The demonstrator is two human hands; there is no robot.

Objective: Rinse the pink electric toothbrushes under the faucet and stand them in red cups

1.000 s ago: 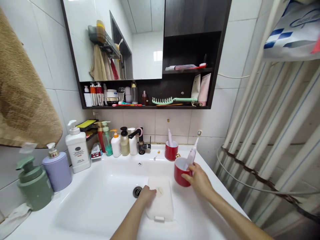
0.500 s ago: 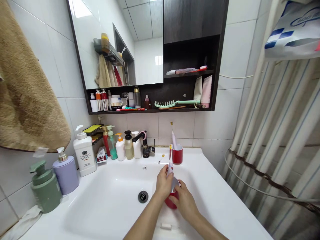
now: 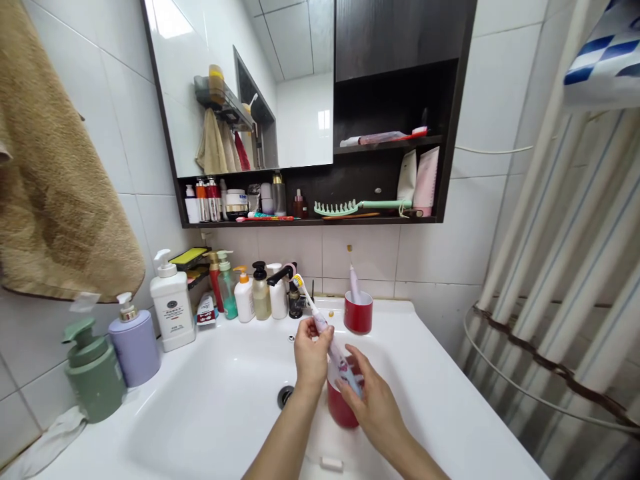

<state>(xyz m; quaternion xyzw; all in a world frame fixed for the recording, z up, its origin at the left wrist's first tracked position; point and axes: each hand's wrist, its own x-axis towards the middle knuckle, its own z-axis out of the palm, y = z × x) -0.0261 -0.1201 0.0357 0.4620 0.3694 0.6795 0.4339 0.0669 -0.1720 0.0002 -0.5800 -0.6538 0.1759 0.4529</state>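
Over the white sink (image 3: 210, 407), my left hand (image 3: 311, 353) is closed round the neck of an electric toothbrush (image 3: 320, 323) that tilts up and left, its bristle head near the black tap (image 3: 286, 288). My right hand (image 3: 373, 400) grips the red cup (image 3: 341, 405) and also touches the toothbrush's lower body. A second red cup (image 3: 358, 312) with another toothbrush stands on the counter behind. A white box lid (image 3: 327, 463) shows just under my arms.
Pump bottles (image 3: 173, 308) line the sink's back and left edge, with a green dispenser (image 3: 93, 370) and a purple one (image 3: 134, 340) nearest. A brown towel (image 3: 55, 193) hangs left. A mirror cabinet shelf (image 3: 310, 217) holds toiletries and a comb. Pipes (image 3: 560, 267) run on the right.
My left hand left the white box and took the toothbrush, drawing it up out of the red cup and tilting it left. My right hand brought the cup over the sink.
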